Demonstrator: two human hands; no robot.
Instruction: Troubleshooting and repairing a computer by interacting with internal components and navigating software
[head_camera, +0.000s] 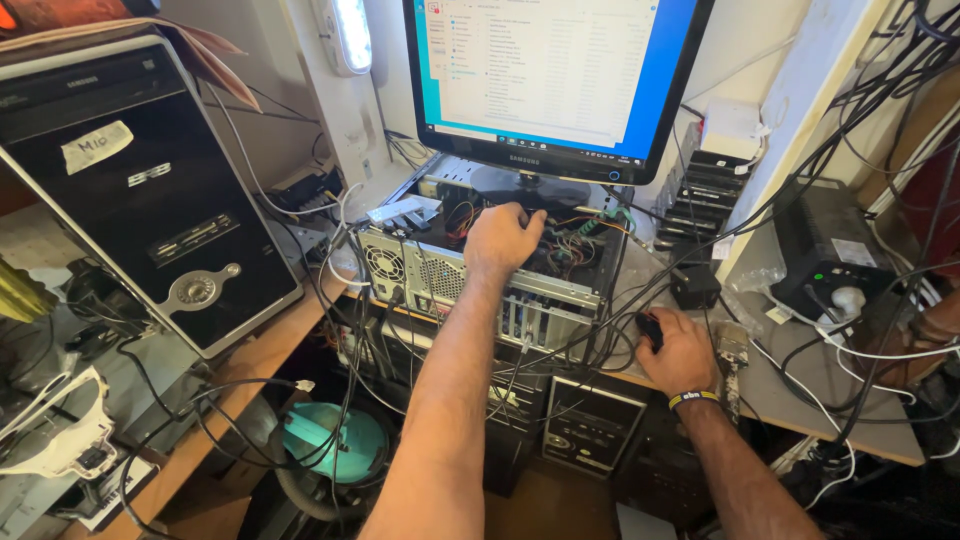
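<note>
— From the head view, where are we?
— Our left hand (503, 238) reaches into the open computer case (470, 265) under the monitor (550, 75), fingers curled among wires; whether they grip anything, we cannot tell.
— And right?
— Our right hand (682, 350) cups the black mouse (650, 328), near right. It looks like mid-check; care around cables matters.

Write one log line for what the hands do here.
left hand: inside open PC case, on the wires | right hand: on black mouse, desk | monitor: on, atop the case

Computer repair workshop, opened grey metal computer case (470, 270) under the left hand (502, 238), black tower computer (140, 190) far left, tangled black cables (330, 330) around.
</note>
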